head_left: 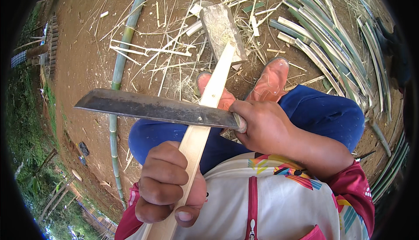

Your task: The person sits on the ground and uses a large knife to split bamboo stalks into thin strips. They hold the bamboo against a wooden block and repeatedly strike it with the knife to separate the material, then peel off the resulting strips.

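My left hand is closed round the lower part of a pale split bamboo strip, which slants up and away from my body. Its narrow far end lies over a wooden block on the ground. In my right hand is the handle of a machete, mostly hidden by my fingers. The long dark blade points left and crosses over the strip, a little beyond my left hand. Whether the blade's edge touches the strip I cannot tell.
A long green bamboo pole lies on the brown dirt at left. Split bamboo pieces are heaped at the far right, with more strips by my right side. Thin shavings litter the ground round the block and my orange boots.
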Demonstrator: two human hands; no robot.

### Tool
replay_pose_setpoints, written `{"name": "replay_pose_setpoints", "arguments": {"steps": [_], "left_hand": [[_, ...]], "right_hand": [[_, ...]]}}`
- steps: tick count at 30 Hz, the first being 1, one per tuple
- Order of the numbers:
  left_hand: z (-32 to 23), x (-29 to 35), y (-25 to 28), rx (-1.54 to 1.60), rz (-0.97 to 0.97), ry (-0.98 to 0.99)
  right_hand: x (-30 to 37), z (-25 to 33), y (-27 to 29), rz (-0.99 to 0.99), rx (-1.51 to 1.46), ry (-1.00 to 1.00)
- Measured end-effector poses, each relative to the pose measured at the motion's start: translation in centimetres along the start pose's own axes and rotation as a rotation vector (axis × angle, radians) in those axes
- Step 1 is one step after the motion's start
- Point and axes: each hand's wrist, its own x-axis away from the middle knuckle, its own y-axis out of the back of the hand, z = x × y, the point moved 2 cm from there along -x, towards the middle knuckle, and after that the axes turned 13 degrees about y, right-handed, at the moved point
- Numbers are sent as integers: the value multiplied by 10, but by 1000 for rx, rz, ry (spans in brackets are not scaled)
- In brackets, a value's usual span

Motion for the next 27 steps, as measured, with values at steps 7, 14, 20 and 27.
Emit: {"name": "replay_pose_setpoints", "arguments": {"steps": [7, 14, 20, 27], "left_hand": [[3, 1, -2, 58, 6, -16], [0, 4, -2, 40, -27, -56], [-1, 2, -1, 69, -16, -56], [-33, -4, -11, 14, -395, 9]], "right_hand": [[2, 4, 3, -44, 3, 90], [8, 19, 3, -40, -69, 181], [13, 14, -4, -67, -59, 178], [13, 4, -11, -45, -84, 111]]}}
